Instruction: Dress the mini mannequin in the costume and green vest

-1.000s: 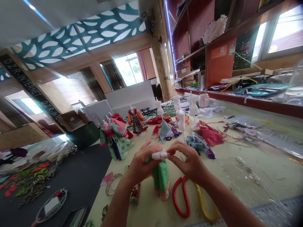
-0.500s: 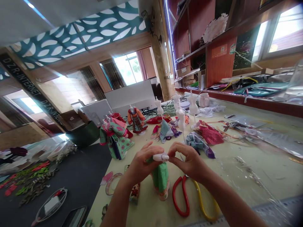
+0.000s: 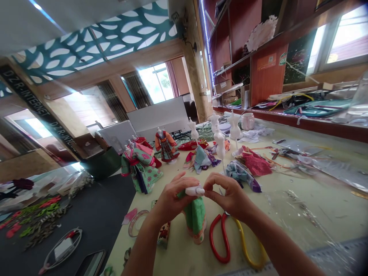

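Hands w/ mannequin (wht); scissors nr

In view are 1 left hand, 1 right hand, 1 green-skirted dress form, 4 bare white dress forms, 1 green-robed form, 1 orange-sleeved form, 1 pair of scissors, 1 roll of tape, 1 pale jar and 1 phone.

dark beam: "DZR-INTERNET", repeated, second blurred | green sticker, red panel: "03"
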`<state>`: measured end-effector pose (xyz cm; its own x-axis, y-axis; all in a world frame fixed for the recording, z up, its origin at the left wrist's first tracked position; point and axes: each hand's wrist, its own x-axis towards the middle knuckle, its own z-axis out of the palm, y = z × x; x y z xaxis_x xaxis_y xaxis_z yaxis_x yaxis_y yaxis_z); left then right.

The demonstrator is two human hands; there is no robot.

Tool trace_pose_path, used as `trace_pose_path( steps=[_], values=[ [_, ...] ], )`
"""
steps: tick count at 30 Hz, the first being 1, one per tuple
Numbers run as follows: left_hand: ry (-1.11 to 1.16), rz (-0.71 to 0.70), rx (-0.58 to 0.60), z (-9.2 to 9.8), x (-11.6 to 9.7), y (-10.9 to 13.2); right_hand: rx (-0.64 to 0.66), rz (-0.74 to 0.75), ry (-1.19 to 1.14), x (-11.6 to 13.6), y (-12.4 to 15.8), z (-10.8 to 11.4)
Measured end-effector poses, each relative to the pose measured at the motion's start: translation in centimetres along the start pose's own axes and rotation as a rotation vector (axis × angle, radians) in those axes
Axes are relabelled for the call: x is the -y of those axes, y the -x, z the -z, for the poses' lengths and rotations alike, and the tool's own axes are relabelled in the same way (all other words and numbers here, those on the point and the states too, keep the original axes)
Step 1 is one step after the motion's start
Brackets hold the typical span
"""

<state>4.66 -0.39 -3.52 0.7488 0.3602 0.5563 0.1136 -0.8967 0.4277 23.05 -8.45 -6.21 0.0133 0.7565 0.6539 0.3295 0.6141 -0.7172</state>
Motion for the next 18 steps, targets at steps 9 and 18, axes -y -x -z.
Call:
trace_pose_path(
  steps=[9, 18],
  values=[
    [0.011, -0.001, 0.003, -0.14, 0.18, 0.1, 0.002, -0.029, 0.008, -0.3, 0.1, -0.09],
    [0.012, -0.023, -0.001, -0.12, 0.12, -0.05, -0.001, -0.007, 0.001, 0.04, 0.02, -0.07]
  ],
)
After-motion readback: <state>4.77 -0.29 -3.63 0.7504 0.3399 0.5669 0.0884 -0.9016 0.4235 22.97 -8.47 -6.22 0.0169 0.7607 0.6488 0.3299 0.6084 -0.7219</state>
